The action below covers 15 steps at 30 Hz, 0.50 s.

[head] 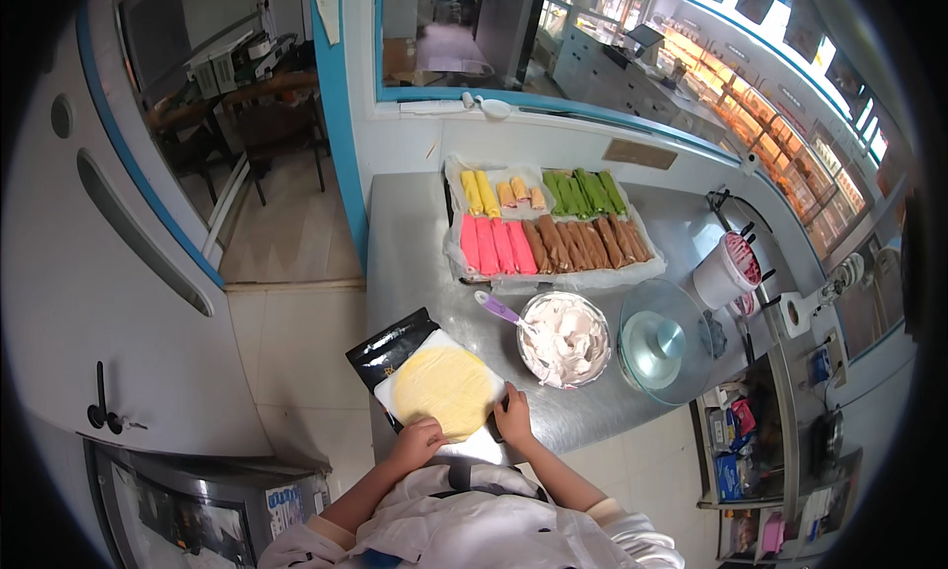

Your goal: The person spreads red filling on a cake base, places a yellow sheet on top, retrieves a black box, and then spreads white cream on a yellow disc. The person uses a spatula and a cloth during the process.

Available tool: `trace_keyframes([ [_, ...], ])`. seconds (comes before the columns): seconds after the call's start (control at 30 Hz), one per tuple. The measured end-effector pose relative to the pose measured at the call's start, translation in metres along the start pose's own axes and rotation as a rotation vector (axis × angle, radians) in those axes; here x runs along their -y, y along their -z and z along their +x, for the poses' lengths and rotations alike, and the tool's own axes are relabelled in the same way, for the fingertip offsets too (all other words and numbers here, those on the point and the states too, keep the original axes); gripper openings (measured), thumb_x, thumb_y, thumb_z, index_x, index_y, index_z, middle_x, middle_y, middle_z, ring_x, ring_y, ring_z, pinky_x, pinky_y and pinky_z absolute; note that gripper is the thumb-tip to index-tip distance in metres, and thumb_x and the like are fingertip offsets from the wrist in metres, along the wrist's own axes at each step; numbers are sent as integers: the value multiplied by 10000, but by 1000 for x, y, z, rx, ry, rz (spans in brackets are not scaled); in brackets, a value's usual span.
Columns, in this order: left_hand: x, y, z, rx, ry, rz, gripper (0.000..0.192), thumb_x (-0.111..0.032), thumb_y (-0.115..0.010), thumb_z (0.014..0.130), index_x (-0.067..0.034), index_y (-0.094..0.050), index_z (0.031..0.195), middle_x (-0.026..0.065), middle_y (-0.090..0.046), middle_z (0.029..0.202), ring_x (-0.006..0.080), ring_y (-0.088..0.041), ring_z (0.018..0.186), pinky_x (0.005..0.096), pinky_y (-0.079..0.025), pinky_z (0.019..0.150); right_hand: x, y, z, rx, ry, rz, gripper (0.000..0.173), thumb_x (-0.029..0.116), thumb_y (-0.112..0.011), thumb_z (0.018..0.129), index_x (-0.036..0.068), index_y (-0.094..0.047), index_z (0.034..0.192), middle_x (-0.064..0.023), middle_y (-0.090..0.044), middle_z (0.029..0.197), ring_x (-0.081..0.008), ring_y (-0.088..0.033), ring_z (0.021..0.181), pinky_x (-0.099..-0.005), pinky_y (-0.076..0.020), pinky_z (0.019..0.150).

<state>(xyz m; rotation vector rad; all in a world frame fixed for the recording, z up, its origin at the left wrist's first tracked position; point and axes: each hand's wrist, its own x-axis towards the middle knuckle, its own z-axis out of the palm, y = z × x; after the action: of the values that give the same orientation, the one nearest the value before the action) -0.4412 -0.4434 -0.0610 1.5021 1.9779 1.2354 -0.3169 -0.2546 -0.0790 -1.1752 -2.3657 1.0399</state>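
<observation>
A round yellow crêpe (444, 387) lies flat on a white sheet (384, 393), which rests on a glossy black package (396, 344) at the table's near edge. At the crêpe's lower edge, my left hand (419, 441) has its fingertips pinched together on the rim. My right hand (515, 415) is at the right side of the sheet, thumb towards the crêpe; whether it grips anything is hidden. Just beyond it stands a bowl (522, 354) of pale pinkish cream (566, 335), with a purple-handled spatula (498, 307) leaning in it.
A paper-lined tray (481, 284) holds yellow, pink, brown (585, 244) and green rolls (581, 193). Right of the bowl is a glass cake turntable (659, 347), then a white tub (722, 276) of pink filling. The steel table (407, 250) meets a windowed wall; shelves (740, 450) stand at right.
</observation>
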Motion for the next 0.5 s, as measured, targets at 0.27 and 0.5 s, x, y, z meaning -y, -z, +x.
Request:
trace_keyframes([
  [0.27, 20, 13, -1, -87, 476, -772, 207, -33, -741, 727, -38, -548, 653, -4, -572, 736, 59, -530, 664, 204, -430, 598, -8, -2, -9, -38, 27, 80, 454, 125, -625, 753, -15, -510, 1170, -225, -555, 940, -351, -551, 835, -403, -452, 757],
  [0.5, 27, 21, 3, -36, 536, -451, 195, -101, -733, 747, -27, -559, 699, 34, -609, 745, 63, -556, 657, 224, -452, 611, 8, 6, 1, -173, 119, -165, 278, 128, -654, 741, 1, -585, 977, -153, -526, 851, -346, -530, 772, -414, -442, 705],
])
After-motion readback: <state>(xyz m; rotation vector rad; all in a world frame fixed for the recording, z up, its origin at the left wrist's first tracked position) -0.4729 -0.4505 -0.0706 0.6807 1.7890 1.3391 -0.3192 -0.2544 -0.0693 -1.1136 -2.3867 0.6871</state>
